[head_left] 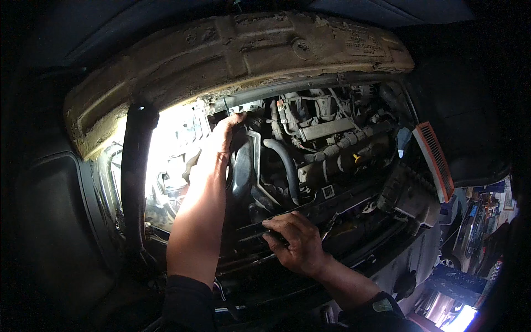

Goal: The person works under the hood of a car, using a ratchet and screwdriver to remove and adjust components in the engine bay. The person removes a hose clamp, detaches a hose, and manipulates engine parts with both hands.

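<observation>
One black hose (289,167) slants lengthwise down rightward — right hand (296,243) loosely curled, left hand (224,133) partly hidden, grips unclear.

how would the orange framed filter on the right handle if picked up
The rectangular filter with orange frame and dark ribbed face looks thin, so it's probably light for its size. Its frame runs straight without sagging, so it should lift fairly stiff. It sits at a slant beside the dark ribbed plastic box, so a nudge might tip it.
</observation>
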